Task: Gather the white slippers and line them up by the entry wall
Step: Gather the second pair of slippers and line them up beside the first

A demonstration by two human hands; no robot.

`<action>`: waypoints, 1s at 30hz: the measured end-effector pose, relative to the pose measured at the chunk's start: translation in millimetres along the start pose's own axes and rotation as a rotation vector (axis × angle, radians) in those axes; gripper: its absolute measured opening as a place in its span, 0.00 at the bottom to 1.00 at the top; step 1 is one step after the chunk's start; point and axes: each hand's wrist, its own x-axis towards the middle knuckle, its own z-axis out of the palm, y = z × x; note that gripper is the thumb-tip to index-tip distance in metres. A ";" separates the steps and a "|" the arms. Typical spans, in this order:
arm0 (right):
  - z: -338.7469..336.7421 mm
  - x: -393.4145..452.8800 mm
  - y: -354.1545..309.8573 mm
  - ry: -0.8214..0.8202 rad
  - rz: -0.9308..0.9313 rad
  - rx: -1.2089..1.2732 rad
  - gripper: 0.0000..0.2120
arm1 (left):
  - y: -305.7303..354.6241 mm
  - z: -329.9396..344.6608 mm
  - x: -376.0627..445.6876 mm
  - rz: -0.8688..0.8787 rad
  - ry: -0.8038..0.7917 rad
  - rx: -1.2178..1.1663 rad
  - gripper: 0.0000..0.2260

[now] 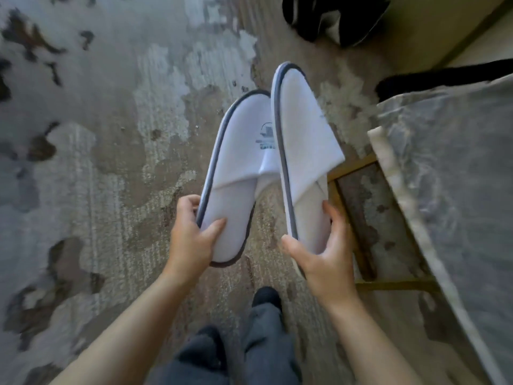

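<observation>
1. Two white slippers with dark grey trim are held in the air above the mottled grey-brown carpet [111, 162], toes pointing far.
2. The left slipper [238, 168] is gripped at its heel by the left hand [191, 237]: the thumb is laid on the insole and the fingers are curled round the outer edge.
3. A blurred dark logo is seen on the left slipper's upper; it cannot be read.
4. The right slipper [302, 151] is pinched at its heel by the right hand [322, 251], thumb at the left edge, fingers at the right edge.
5. The right slipper is tilted and reaches farther; its edge overlaps the left slipper's toe.
6. A marble-topped surface [458, 176] on a gold frame stands at the right.
7. Dark trousers [258, 337] are seen near the lower edge.
8. A black-and-white item [333, 18] lies far right.
</observation>
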 end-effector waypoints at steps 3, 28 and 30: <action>-46.6 -35.4 -51.5 0.113 -0.025 0.062 0.41 | 70.3 -16.4 -34.9 0.068 -0.062 -0.048 0.14; -287.9 -651.3 49.9 1.556 0.642 0.424 0.36 | 205.3 101.5 -606.0 0.742 -1.383 0.124 0.14; -288.6 -712.5 73.7 1.674 0.707 0.411 0.36 | 184.4 104.9 -678.3 0.780 -1.512 0.126 0.14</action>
